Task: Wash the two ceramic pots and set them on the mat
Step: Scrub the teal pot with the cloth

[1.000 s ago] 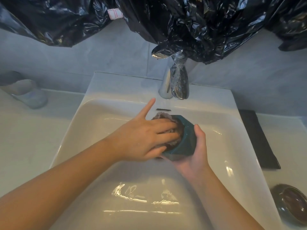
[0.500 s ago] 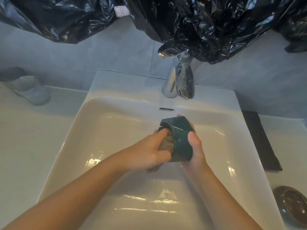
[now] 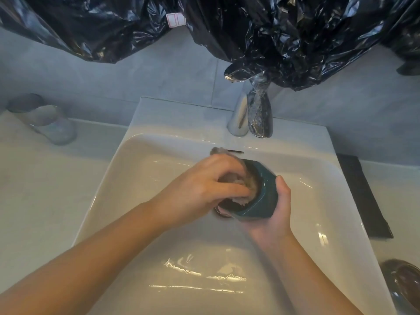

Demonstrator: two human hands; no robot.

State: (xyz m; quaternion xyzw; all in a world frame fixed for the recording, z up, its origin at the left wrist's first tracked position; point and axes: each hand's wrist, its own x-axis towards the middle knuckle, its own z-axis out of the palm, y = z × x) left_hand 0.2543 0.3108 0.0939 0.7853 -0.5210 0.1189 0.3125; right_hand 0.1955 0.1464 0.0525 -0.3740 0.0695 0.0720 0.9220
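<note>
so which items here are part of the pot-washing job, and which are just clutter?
Job:
teal pot, in right hand
scrubbing cloth, under left hand
second pot
black mat
sink
faucet

Lying about:
glass cup
black plastic sheeting

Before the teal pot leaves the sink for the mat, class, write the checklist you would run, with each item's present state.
1. Right hand grips teal pot securely: ok.
2. Scrubbing pad out of the pot: not ok, left hand presses it inside.
3. Pot rinsed: cannot tell.
4. Black mat beside the sink free for it: ok.
5. Second pot washed: cannot tell; it sits on the counter, right.
</note>
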